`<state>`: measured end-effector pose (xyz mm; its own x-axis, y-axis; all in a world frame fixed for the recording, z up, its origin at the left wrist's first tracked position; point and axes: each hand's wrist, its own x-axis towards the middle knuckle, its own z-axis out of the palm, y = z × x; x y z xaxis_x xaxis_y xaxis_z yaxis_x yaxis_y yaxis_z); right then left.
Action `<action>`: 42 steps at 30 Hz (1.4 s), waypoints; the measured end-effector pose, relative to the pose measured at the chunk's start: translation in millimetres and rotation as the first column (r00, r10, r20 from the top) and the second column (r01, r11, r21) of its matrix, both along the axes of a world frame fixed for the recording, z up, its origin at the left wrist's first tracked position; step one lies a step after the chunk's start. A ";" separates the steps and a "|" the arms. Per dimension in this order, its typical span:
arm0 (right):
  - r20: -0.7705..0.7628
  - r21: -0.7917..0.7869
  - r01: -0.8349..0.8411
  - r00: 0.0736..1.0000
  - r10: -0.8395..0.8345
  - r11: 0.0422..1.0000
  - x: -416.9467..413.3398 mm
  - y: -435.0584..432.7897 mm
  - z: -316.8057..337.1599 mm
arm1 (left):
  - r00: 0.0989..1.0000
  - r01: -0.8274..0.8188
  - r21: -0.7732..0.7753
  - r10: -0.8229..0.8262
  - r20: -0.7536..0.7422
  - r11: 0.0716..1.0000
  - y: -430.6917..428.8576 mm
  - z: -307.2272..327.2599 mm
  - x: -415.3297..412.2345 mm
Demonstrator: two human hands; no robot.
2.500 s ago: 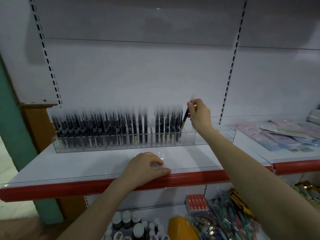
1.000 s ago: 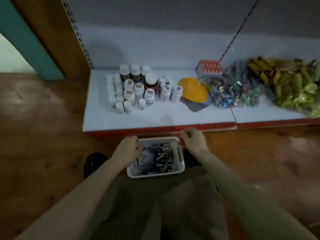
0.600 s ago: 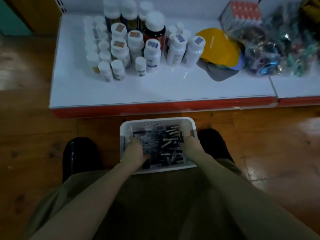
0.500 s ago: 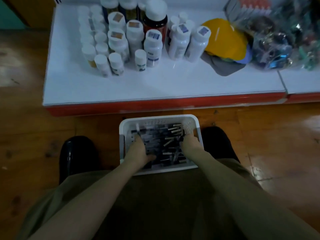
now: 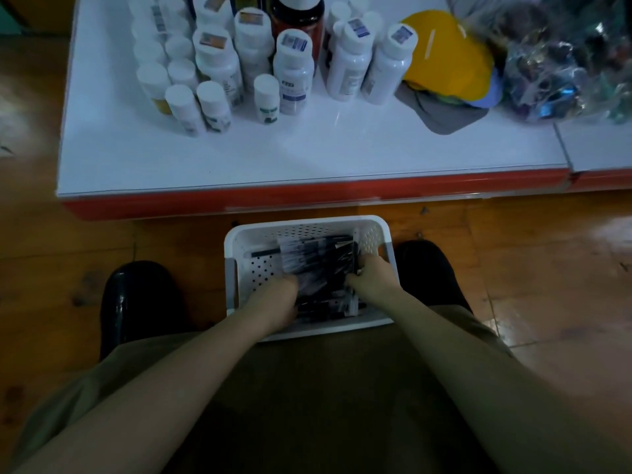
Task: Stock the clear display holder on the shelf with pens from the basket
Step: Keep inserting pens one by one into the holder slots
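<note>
Your basket (image 5: 307, 224) is white plastic with rounded corners and walls and floor punched with small holes; it stands upright, open side up, just below the middle of your view. The pens (image 5: 318, 258) inside are dark-barrelled (some show paler sections, though blur hides the detail) and lie flat in a loose heap, mostly running 9 to 3 o'clock. The heap crowds the basket's 3 o'clock half, leaving holed floor bare at 9 o'clock. One lone pen (image 5: 265, 252) lies apart at 10 o'clock.
</note>
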<state>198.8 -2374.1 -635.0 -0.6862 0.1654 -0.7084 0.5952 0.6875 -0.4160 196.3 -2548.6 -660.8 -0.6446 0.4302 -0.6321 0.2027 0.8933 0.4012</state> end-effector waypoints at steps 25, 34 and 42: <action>-0.048 -0.165 0.123 0.990 -0.133 0.979 11.8 13.9 50.7 | 0.992 0.102 -0.064 -0.106 -0.066 0.993 38.0 7.3 -21.1; -0.214 -0.413 0.255 0.906 -0.365 0.874 5.7 19.6 181.9 | 0.947 -0.286 0.344 0.210 0.243 0.894 7.8 174.6 -24.9; -0.273 -0.742 0.248 0.737 -0.619 0.623 -14.9 19.7 348.5 | 0.909 -0.397 0.650 0.376 0.180 0.648 26.1 364.7 -27.7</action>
<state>183.9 -2354.4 -286.5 -0.9101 0.1880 -0.3692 0.3473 -0.1396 -0.9273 168.6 -2522.5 -296.1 -0.8372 0.4549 -0.3037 -0.1194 0.3898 0.9131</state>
